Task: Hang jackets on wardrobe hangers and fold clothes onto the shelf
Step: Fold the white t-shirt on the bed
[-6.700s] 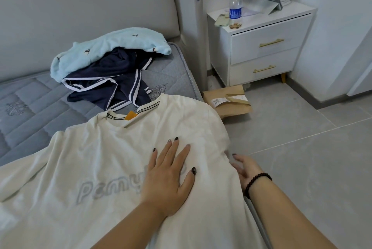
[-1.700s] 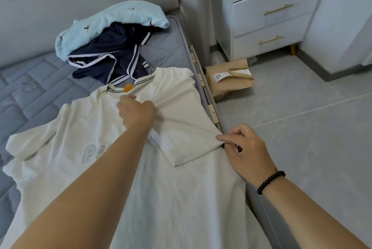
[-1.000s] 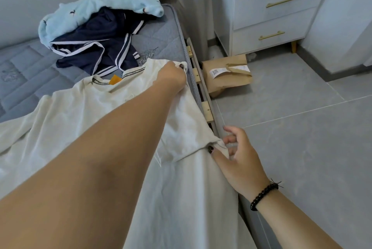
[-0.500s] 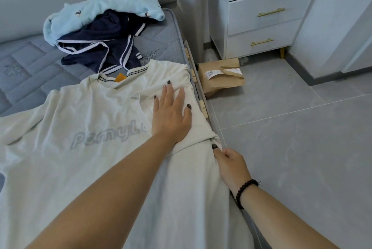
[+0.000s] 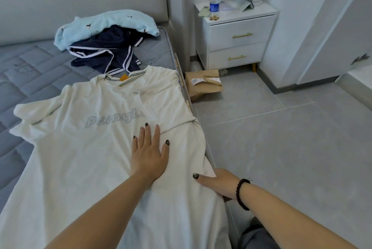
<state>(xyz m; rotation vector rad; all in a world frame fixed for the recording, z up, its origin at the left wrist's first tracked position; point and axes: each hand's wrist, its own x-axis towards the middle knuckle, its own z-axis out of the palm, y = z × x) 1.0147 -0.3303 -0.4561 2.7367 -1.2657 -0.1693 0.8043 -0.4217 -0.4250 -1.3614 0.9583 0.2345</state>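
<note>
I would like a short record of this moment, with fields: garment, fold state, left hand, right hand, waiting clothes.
garment: white T-shirt spread flat on the bed
fold state: right sleeve folded in over the chest
left hand: flat, pressing the shirt
right hand: grips the shirt's side edge at the bed's edge
waiting clothes: light blue top over navy garment, near the headboard

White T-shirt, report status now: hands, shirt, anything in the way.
Left hand flat on the white T-shirt. Right hand grips its edge at the bedside. Right sleeve folded in, left not yet. Navy garment and light blue garment piled beyond the collar.
</note>
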